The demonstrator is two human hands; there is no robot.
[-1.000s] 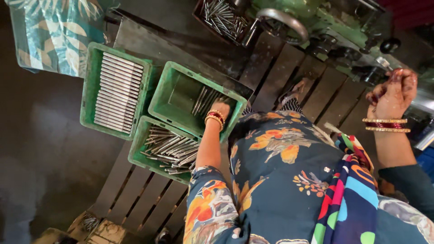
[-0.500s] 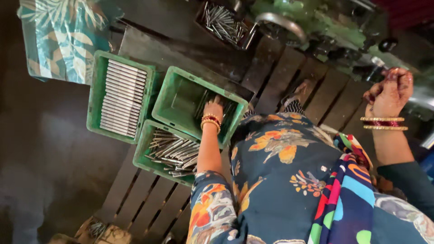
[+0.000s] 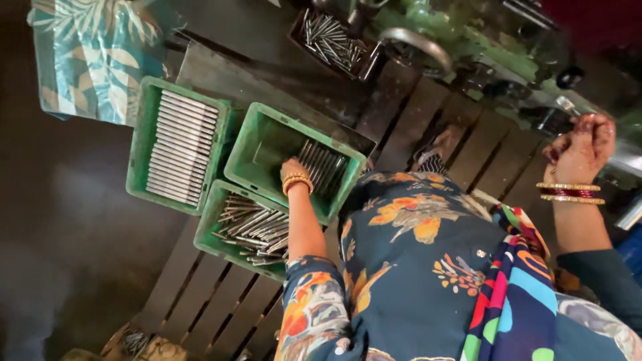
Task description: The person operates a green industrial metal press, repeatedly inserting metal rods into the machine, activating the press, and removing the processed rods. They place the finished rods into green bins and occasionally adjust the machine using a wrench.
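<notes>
Dim, warm light; deep shadow over left floor; slight motion blur throughout.

Workshop, green machine (image 3: 461, 40), crates of metal rods (image 3: 177, 147)

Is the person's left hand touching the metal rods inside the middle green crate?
Touching. The head view shows the left hand reaching down into the middle green crate, its fingers lying against the metal rods with no gap visible.

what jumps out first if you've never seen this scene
Three green crates of metal rods sit on a wooden pallet at the left, one stacked neatly, one jumbled. The left hand, with gold bangles, reaches into the middle crate, while the right hand is raised by the green machine at the top right.
</notes>
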